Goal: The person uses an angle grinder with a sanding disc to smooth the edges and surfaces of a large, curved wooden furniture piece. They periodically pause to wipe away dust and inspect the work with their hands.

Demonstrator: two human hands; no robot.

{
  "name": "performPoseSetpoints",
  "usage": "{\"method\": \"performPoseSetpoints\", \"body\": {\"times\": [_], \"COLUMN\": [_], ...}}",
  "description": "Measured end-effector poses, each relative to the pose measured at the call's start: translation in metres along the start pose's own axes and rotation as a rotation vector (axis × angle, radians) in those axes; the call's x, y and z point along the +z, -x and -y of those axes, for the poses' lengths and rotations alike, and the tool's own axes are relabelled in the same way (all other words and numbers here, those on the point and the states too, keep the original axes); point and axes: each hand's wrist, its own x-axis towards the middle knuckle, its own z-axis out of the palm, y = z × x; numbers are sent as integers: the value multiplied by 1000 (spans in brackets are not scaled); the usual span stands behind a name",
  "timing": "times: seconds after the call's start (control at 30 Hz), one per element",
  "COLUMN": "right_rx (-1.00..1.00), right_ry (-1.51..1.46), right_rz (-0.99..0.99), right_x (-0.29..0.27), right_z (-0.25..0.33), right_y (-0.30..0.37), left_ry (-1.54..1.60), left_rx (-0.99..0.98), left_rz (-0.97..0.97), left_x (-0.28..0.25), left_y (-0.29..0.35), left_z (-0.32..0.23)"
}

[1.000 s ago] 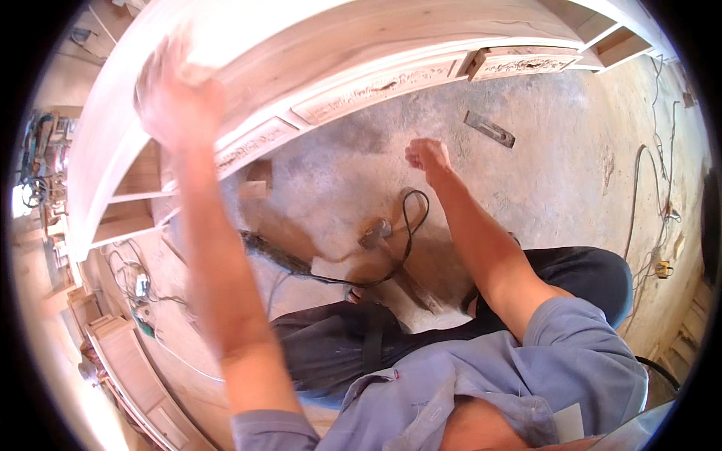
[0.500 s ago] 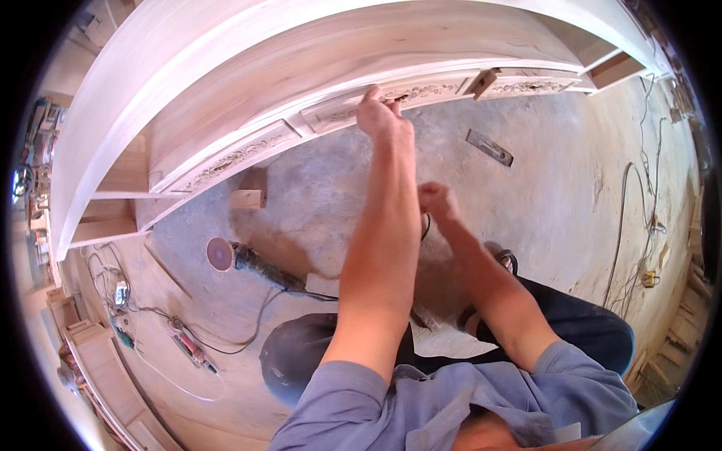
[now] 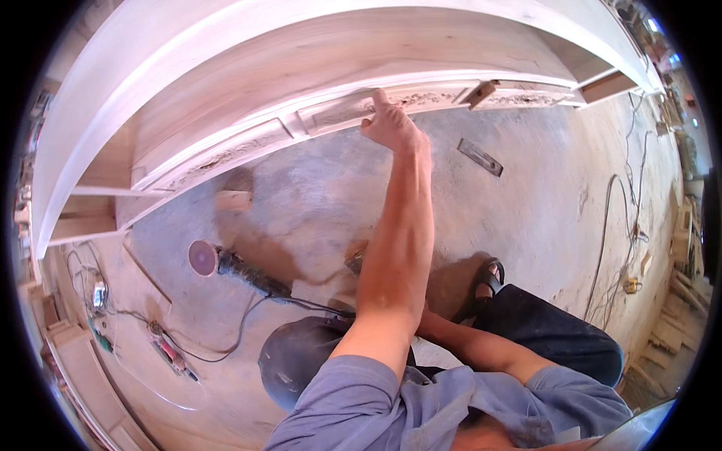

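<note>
My left hand reaches to a carved drawer front on a long pale wooden cabinet. Its index finger is stretched against the panel beside the carving, the thumb stands apart, and nothing shows in its grasp. My right forearm bends inward low by my knees. The right hand is hidden behind my left arm, so its fingers and anything in them do not show. A small dark brown thing, partly covered by my left forearm, is too unclear to name.
On the floor, an angle grinder with a round disc lies left, near a wood block and a red power tool. Beyond my left arm lies a flat grey tool. Cables run along the right; a sandalled foot is near.
My right hand has drawn back toward my body, behind the left arm. The left hand has turned and its fingers have shifted on the drawer front. The view has moved slightly.
</note>
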Motion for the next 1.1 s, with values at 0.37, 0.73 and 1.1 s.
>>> {"method": "performPoseSetpoints", "body": {"times": [0.37, 0.73, 1.1], "right_rx": [220, -190, 142], "right_ry": [504, -1500, -485], "right_rz": [48, -261, -1437], "right_x": [-121, -258, -312], "right_z": [-42, 14, 25], "right_y": [-58, -189, -250], "left_ry": [25, 65, -477], "left_rx": [78, -36, 713], "left_rz": [137, 285, 88], "left_x": [-13, -38, -89], "left_y": [-15, -27, -91], "left_z": [11, 18, -70]}}
